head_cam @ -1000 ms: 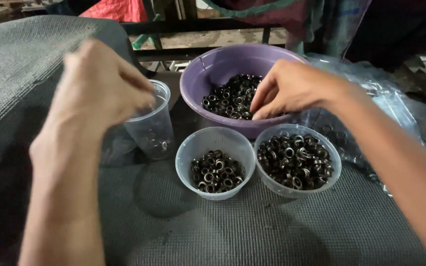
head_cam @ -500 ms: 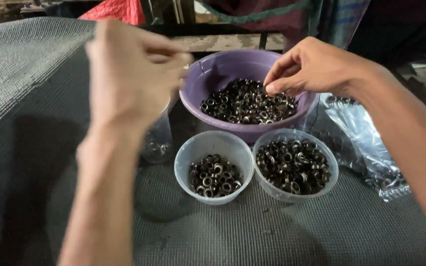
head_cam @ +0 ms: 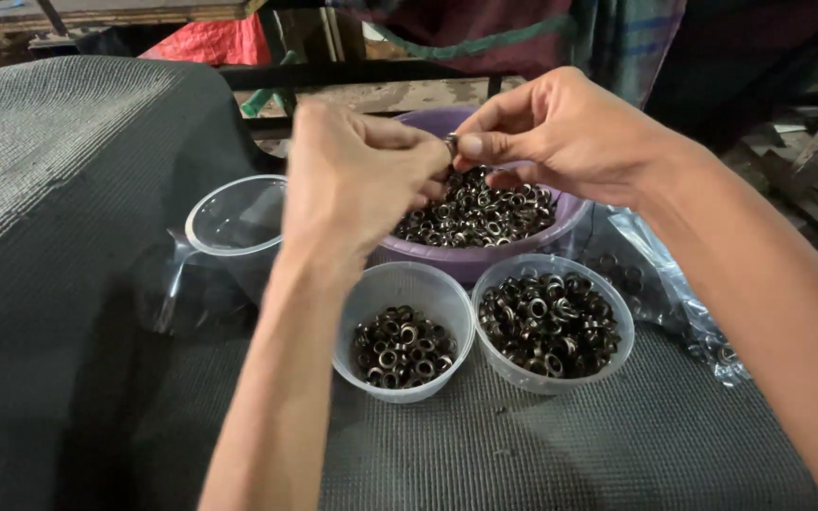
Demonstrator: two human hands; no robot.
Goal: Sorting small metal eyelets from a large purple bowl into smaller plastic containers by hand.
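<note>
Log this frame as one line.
left hand: at ring | right hand: pinching ring | above purple bowl | cups beside

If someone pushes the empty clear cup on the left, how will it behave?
The empty clear cup looks thin-walled and holds nothing, so it is probably light and would slide or tip easily. The grey woven mat seems textured, which may slow sliding and favour tipping.

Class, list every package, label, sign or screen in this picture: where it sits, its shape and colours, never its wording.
Clear plastic bag: right of the purple bowl and the fuller clear cup, crumpled, transparent, a few dark rings inside.
No labels, signs or screens show.
</note>
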